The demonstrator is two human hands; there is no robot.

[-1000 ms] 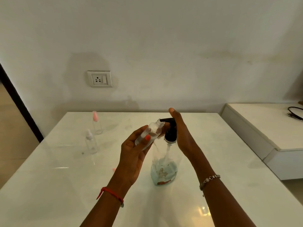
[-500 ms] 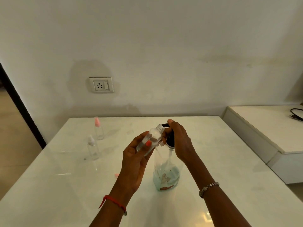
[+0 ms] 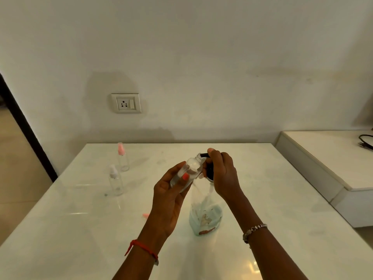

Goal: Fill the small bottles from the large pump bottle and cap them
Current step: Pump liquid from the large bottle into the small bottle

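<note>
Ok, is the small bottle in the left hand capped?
No, the small bottle in the left hand has a bare open neck, tilted toward the black pump head.

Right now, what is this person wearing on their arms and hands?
No sleeves show in this view. A thin red thread band circles the wrist of the left hand, and a silver beaded bracelet sits on the wrist of the right hand. The left thumbnail wears coral-orange polish.

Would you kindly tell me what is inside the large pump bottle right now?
The large pump bottle holds pale blue liquid only near its base, with a white dip tube running down. The right hand mostly covers its pump head.
</note>
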